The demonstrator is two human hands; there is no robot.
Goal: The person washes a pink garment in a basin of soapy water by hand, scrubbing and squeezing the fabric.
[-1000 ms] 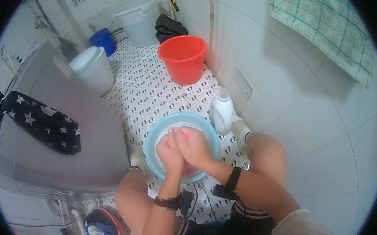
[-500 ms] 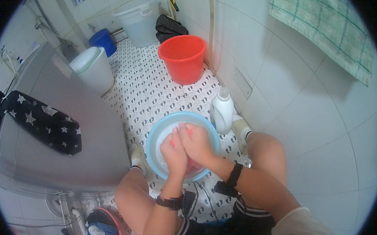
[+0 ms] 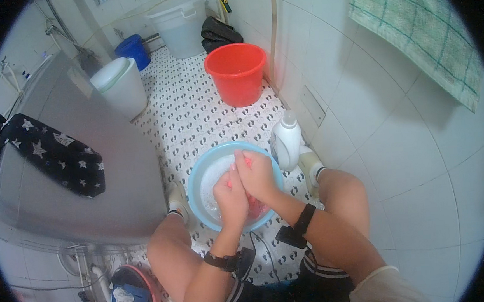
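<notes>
Both my hands are closed on a wet red cloth [image 3: 255, 206] over a light blue basin [image 3: 198, 204] of sudsy water. My left hand [image 3: 230, 194] grips it in a fist, its knuckles up. Pressed close against it on the right, and a little farther away, my right hand [image 3: 256, 175] clenches another part; bits of red show between the fingers. The rest of the cloth hangs below the hands into the basin, partly hidden by my wrists. A white detergent bottle [image 3: 287, 142] stands upright just right of the basin.
A red bucket [image 3: 237, 75] stands beyond the basin, near the tiled wall. On the left is a grey cabinet-like appliance [image 3: 125, 159] with a black star-patterned cloth [image 3: 51, 153] draped over it. A pink tub [image 3: 153, 292] of clothes sits lower left.
My hands have shifted slightly right over the basin, the right one a little farther out. They still grip the red cloth.
</notes>
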